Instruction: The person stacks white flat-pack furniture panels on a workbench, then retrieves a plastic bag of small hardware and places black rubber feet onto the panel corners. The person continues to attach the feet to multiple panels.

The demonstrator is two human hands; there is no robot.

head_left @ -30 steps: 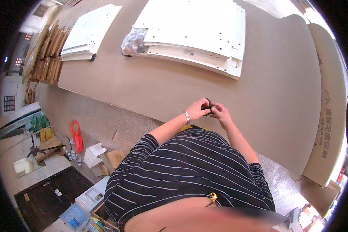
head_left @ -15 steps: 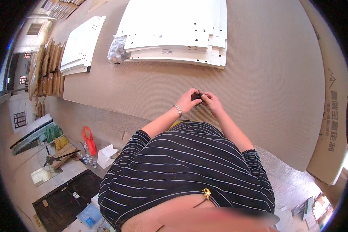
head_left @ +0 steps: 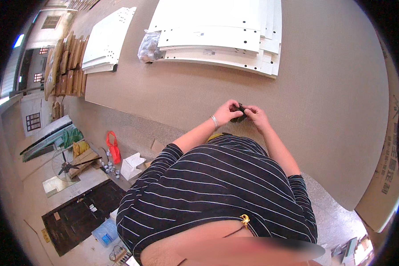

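Since half second ago both hands sit lower in view, panels closer. Your left hand (head_left: 226,111) and right hand (head_left: 256,116) pinch small black part (head_left: 240,113) between fingertips, above cardboard sheet (head_left: 323,102). Part looks light, rigid; hold by edges. White panels (head_left: 217,33) lie well beyond hands.

The shirt (head_left: 217,190) is black with thin white stripes. Beyond it lies brown cardboard sheeting (head_left: 319,88) carrying white panels (head_left: 217,35). The small object (head_left: 240,113) above the shirt is black. Left of the shirt, a red-orange bag (head_left: 114,148).
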